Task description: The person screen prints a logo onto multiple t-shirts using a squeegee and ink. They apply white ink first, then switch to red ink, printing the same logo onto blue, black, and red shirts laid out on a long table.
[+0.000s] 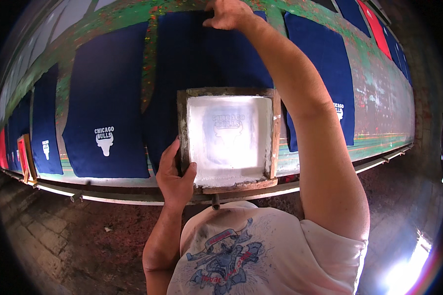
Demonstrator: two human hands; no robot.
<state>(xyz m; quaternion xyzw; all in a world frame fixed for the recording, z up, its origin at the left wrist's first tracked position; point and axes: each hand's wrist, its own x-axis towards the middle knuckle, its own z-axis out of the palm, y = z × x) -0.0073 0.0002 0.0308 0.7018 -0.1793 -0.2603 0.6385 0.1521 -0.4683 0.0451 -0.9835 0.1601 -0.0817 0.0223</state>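
Note:
A wooden-framed printing screen point(275, 118) lies over the near part of a navy fabric panel point(197, 54). Its pale mesh point(229, 132) is smeared white, and a faint lettered bull's-head design shows through. My left hand point(176, 179) grips the frame's left side near its lower corner, thumb on top. Stretched across the cloth, my right arm passes over the frame's right side. At the panel's far edge, my right hand point(229, 14) has bent fingers, with the thumb apart from them; the picture's upper edge cuts part of it off. Nothing shows in it.
Left of the screen lies a navy panel point(108, 88) with a white print; another printed panel point(325, 69) is partly behind my right arm. The long table point(374, 108) is green and paint-stained. A small wooden frame point(27, 160) leans at far left. A rail point(108, 196) edges the table.

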